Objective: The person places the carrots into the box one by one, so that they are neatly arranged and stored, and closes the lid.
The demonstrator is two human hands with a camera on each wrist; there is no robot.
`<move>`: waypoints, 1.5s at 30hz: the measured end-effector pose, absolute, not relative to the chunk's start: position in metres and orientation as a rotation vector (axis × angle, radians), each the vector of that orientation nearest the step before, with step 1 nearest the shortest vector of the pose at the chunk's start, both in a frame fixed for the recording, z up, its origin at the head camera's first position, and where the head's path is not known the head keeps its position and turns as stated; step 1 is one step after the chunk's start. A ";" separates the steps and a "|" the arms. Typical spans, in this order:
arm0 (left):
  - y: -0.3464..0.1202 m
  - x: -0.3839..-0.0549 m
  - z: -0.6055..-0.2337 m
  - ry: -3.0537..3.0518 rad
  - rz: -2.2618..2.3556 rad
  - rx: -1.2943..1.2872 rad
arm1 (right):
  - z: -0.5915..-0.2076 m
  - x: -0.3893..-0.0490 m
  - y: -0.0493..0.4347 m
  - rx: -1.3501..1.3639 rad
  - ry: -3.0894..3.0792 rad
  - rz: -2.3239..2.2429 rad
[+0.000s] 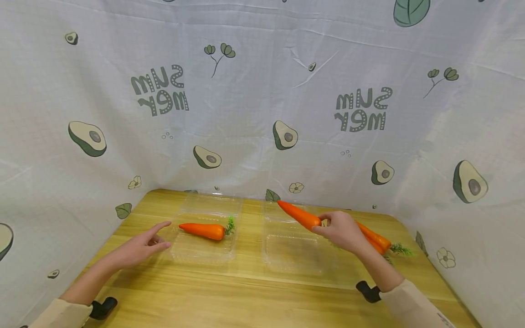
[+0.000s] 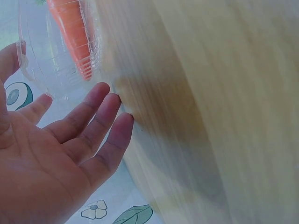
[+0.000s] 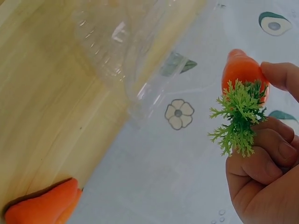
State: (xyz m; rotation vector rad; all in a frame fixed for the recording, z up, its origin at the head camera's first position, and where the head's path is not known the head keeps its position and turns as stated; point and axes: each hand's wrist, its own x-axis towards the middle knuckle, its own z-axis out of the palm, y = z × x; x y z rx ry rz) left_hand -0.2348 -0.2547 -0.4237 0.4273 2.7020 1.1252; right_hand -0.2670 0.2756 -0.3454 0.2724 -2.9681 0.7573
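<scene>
Thumb and fingers of my right hand [image 1: 339,229] pinch a carrot [image 1: 300,215] near its leafy end, its tip pointing up and left. In the right wrist view the green leaves of this carrot [image 3: 244,74] hang by the curled fingers. Below it stands an opened clear plastic box [image 1: 293,248] with nothing seen inside. Another carrot [image 1: 203,230] lies in the left clear plastic box [image 1: 201,259], leaves to the right. My left hand [image 1: 141,246] is beside that box's left side, fingers spread and relaxed, holding nothing.
More carrots [image 1: 375,239] lie on the wooden table [image 1: 205,300] at the right, partly behind my right forearm. A printed white curtain [image 1: 246,114] encloses the table at the back and sides. Both boxes have raised clear lids near the back edge.
</scene>
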 end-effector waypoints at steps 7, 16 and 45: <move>-0.254 -0.234 -0.423 2.705 1.123 0.429 | -0.345 -0.271 0.265 0.299 -2.966 0.752; -0.255 -0.235 -0.425 2.703 1.126 0.431 | -0.347 -0.276 0.253 0.351 -2.955 0.726; -0.256 -0.235 -0.425 2.709 1.121 0.422 | -0.343 -0.283 0.208 0.510 -2.962 0.749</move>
